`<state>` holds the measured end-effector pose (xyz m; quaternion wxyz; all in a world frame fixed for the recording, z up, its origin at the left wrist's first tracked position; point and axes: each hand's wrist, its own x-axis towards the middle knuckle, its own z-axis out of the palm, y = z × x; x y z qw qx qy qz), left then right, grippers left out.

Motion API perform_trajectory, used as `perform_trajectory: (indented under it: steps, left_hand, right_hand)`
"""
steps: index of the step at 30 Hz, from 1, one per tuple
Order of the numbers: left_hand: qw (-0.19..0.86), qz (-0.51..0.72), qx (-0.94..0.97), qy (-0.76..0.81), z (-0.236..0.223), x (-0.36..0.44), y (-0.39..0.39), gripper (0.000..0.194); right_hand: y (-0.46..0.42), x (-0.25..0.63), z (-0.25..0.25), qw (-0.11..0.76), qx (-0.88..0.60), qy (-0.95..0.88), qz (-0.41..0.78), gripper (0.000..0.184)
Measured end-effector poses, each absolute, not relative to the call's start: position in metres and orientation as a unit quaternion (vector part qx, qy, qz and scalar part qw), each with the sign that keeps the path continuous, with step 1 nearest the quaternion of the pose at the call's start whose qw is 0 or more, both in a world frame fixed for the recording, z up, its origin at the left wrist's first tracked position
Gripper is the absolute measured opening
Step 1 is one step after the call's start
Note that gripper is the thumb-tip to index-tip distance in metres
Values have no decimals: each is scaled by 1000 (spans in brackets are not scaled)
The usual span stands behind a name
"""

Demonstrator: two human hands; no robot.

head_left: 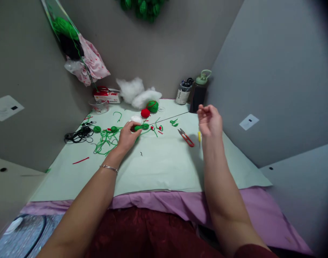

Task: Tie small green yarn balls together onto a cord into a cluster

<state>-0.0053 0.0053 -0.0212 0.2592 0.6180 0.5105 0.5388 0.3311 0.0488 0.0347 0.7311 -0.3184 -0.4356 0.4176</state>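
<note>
My left hand (128,136) pinches a small green crocheted piece (145,126) just above the table. From that piece a thin dark thread (169,118) runs taut up and to the right. It is lost against the dark bottle close to my raised right hand (210,120), whose fingers are curled together at the thread's end. A needle there is too small to make out. Red-handled thread snips (187,138) lie left of my right wrist, and a slim yellow-handled tool (199,137) is beside it. Small red-and-green pieces (160,128) lie right of my left hand.
Tangled green yarn (103,143) and black yarn (82,134) spread at the left. Behind are white stuffing (135,93), a red yarn ball (145,113), a green ball (152,106), a clear bowl (99,106), a pen holder (182,94) and a bottle (198,95). Partition walls enclose the table.
</note>
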Motion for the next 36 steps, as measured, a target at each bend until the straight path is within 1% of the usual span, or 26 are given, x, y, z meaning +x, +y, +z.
perform_trajectory:
  steps: [4, 6, 8, 10, 13, 14, 15, 17, 18, 20, 22, 26, 29, 33, 36]
  left_hand:
    - [221, 548, 609, 529, -25, -12, 10, 15]
    - [231, 555, 596, 533, -24, -10, 9, 16]
    - [282, 566, 571, 524, -22, -6, 6, 18]
    - [372, 577, 535, 493, -18, -1, 3, 25]
    - [498, 578, 483, 430, -9, 4, -3, 39]
    - [530, 575, 469, 411, -6, 5, -5, 41]
    - [558, 567, 458, 396, -3, 6, -7, 41]
    - [606, 546, 448, 365, 3, 7, -12, 36]
    - [626, 533, 449, 349, 5, 7, -14, 34]
    - [661, 500, 460, 318, 9, 7, -17, 34]
    - [682, 468, 475, 300, 10, 7, -19, 36]
    - [672, 442, 513, 300, 10, 9, -20, 38]
    - [642, 451, 535, 313, 6, 9, -18, 40]
    - [589, 461, 555, 364, 0, 8, -16, 46]
    - [550, 459, 569, 403, -2, 10, -17, 40]
  right_hand:
    - [58, 384, 24, 744, -318, -457, 370, 60]
    - [59, 395, 22, 744, -338, -465, 342, 60]
    - [57, 393, 23, 748, -363, -449, 328, 56]
    - [55, 380, 27, 762, -385, -397, 337, 48]
    - [51, 345, 34, 763, -402, -331, 382, 30]
    - [49, 331, 36, 751, -402, -336, 403, 22]
    - [47, 318, 36, 738, -401, -341, 422, 19]
    - [41, 291, 35, 713, -399, -362, 448, 28]
    - [37, 279, 34, 680, -400, -399, 468, 31]
    - [28, 258, 31, 605, -402, -474, 498, 27]
    - [18, 240, 28, 546, -410, -536, 497, 25]
    - [2, 219, 23, 413, -390, -674, 473, 27]
    - [0, 215, 19, 358, -390, -724, 443, 24]
    - [3, 219, 20, 376, -432, -699, 428, 27]
    - [1, 219, 24, 405, -412, -682, 449, 27]
